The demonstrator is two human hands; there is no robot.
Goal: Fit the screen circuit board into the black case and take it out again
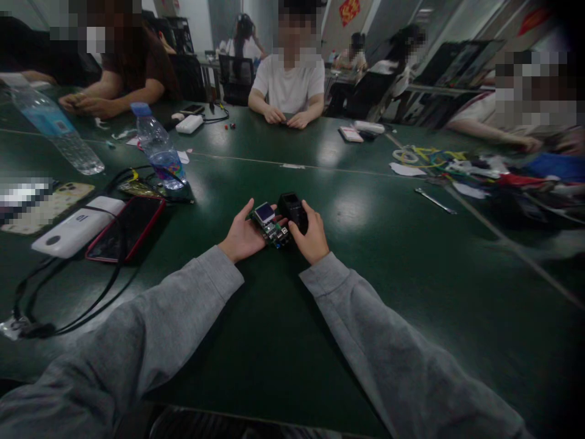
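Observation:
A small circuit board [273, 228] with a little screen [264, 212] at its upper end rests on the palm and fingers of my left hand [244, 235], which is turned up with the thumb held out. My right hand [313, 235] grips a black plastic case [292, 208] between thumb and fingers. The case is right beside the board, both held over the middle of the green table [274, 341]. Whether the fingertips of my left hand touch the case, I cannot tell.
On the left lie a red-edged phone [125, 228], a white power bank [77, 225] and black cables, with two water bottles [158, 149] behind. A wrench [435, 201] and a heap of cables [493, 174] are at the right. Several people sit around.

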